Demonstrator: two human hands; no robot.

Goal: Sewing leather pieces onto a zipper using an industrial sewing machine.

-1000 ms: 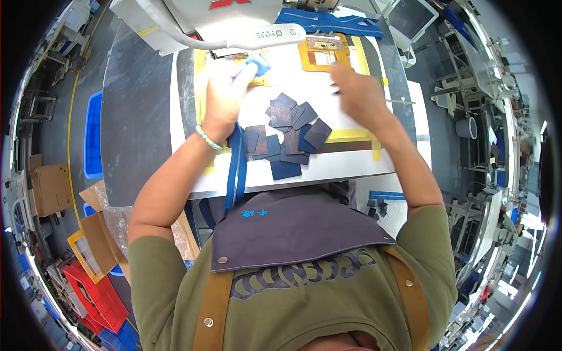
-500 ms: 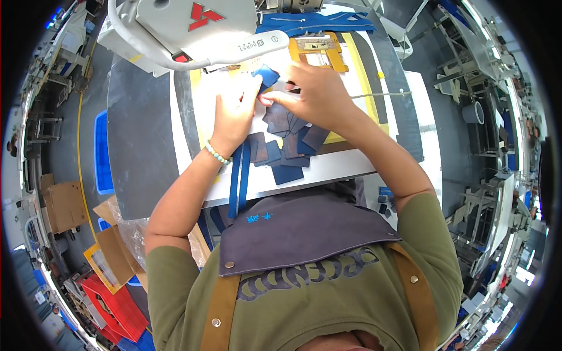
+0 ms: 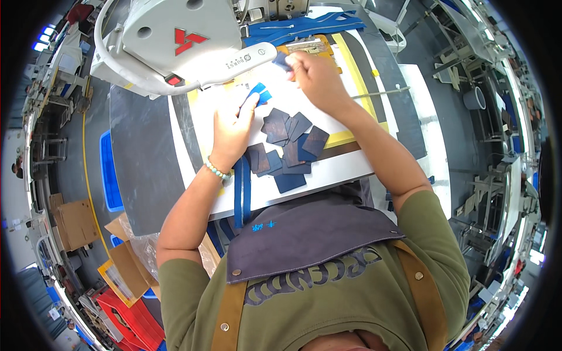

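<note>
My left hand, with a beaded bracelet at its wrist, pinches a bright blue piece of fabric over the white work surface. From under that hand a blue zipper strip runs down and hangs over the table's front edge. Farther off and to the right, my right hand has a small dark blue fabric patch between thumb and fingers, close to the sewing machine's lever. Several dark square fabric patches lie in a loose, overlapping pile between my forearms.
The white sewing machine head overhangs the far left, its long lever reaching toward my right hand. A yellow clamp frame and blue zippers lie at the back. A blue bin stands left of the table.
My hands were together at the blue fabric and are now apart. The right has moved away toward the machine with a dark patch; the left has come slightly nearer. The view has shifted slightly.
</note>
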